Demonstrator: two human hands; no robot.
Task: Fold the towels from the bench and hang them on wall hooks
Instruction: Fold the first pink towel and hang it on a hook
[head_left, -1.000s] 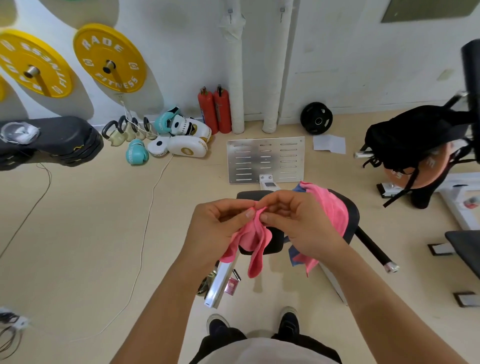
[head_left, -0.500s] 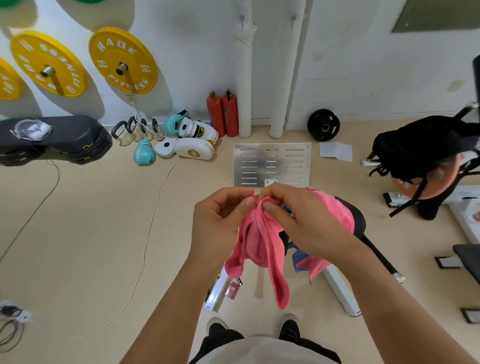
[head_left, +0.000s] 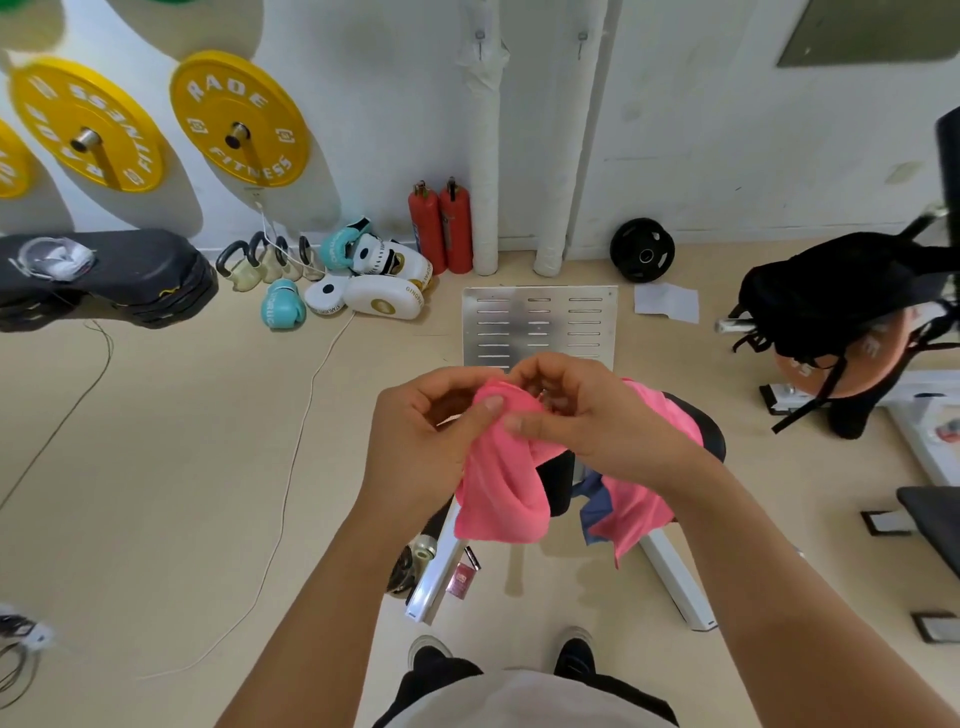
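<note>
Now both hands, left (head_left: 421, 441) and right (head_left: 587, 421), pinching the pink towel's (head_left: 506, 483) top edge between them.

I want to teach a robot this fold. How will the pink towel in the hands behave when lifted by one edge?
Probably floppy: the pink towel droops in a loose loop below the left hand and right hand. It looks light, since fingertip pinches carry it. Likely not slippery; the cloth bunches at the grip.
</note>
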